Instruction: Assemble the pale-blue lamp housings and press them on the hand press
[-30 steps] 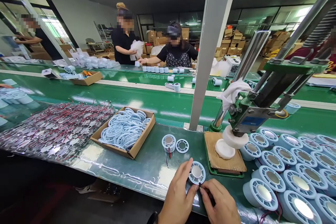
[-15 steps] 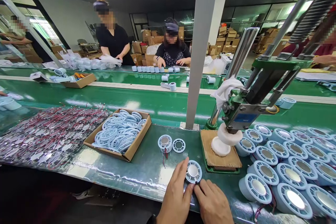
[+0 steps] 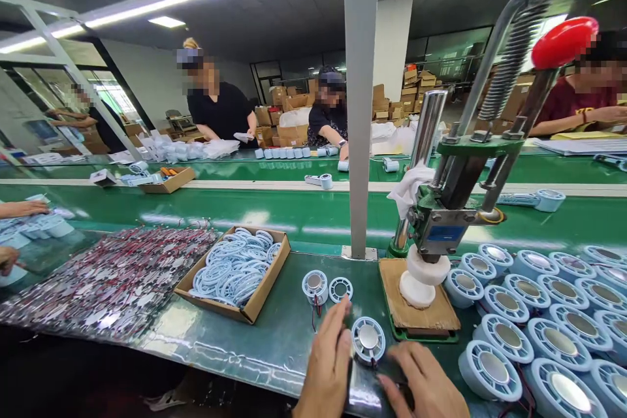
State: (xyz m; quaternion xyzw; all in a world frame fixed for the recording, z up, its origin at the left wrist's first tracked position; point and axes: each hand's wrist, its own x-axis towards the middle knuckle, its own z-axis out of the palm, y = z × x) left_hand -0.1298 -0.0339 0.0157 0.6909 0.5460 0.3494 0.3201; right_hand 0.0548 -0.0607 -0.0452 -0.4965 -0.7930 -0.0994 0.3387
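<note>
Viewpoint: looking down from the wearer's head at a green workbench (image 3: 274, 333), with a conveyor line and other workers in the upper half of the frame.
Left hand (image 3: 327, 366): bottom centre, fingers stretched flat on the bench, just left of the fan housing; it grips nothing and seems to steady the piece from the side.
Right hand (image 3: 425, 382): bottom right of centre, palm down and unclenched, its fingertips at the housing's lower edge, where thin wires emerge.
Fan housing (image 3: 368, 338): small round pale-blue part with a metal centre, lying face up between the two hands.
Hand press (image 3: 443, 222): right of centre, its white pad over a wooden block, close enough to reach.
Finished units (image 3: 533, 333): rows at lower right.
Ring box (image 3: 235, 264): cardboard, left of centre, within reach.
Loose parts (image 3: 327, 287): two small discs just above the left hand.
</note>
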